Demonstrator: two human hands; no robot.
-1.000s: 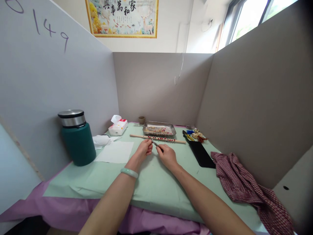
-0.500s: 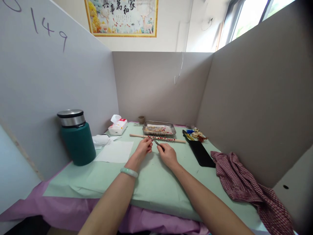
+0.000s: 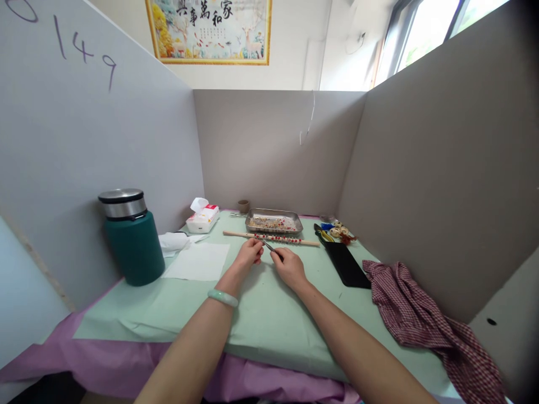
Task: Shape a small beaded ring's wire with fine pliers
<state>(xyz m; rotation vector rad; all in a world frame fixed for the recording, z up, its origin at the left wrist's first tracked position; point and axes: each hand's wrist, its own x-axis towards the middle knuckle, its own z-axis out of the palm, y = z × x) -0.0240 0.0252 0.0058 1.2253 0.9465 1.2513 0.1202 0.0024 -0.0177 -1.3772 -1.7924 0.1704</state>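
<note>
My right hand (image 3: 289,268) is closed around a slim dark tool (image 3: 273,249) with a pointed metal tip. The tip reaches the fingertips of my left hand (image 3: 251,252), which are pinched together on something too small to make out. Just beyond both hands a pale wooden stick (image 3: 309,243) lies crosswise, with red and light beads along its middle part. Behind the stick is a metal tray (image 3: 273,212) with small red and yellowish pieces scattered in it. A pale green bangle (image 3: 223,297) circles my left wrist.
A teal bottle (image 3: 133,247), a tissue pack (image 3: 203,219) and white paper (image 3: 197,261) are at left. A small brown cup (image 3: 243,206) is at the back. On the right lie a black flat object (image 3: 346,264), pliers (image 3: 324,234), tangled coloured items (image 3: 340,230) and a checked cloth (image 3: 421,314).
The tool's tip has shifted slightly left and up, closer to my left fingertips. Both hands stay in nearly the same place.
</note>
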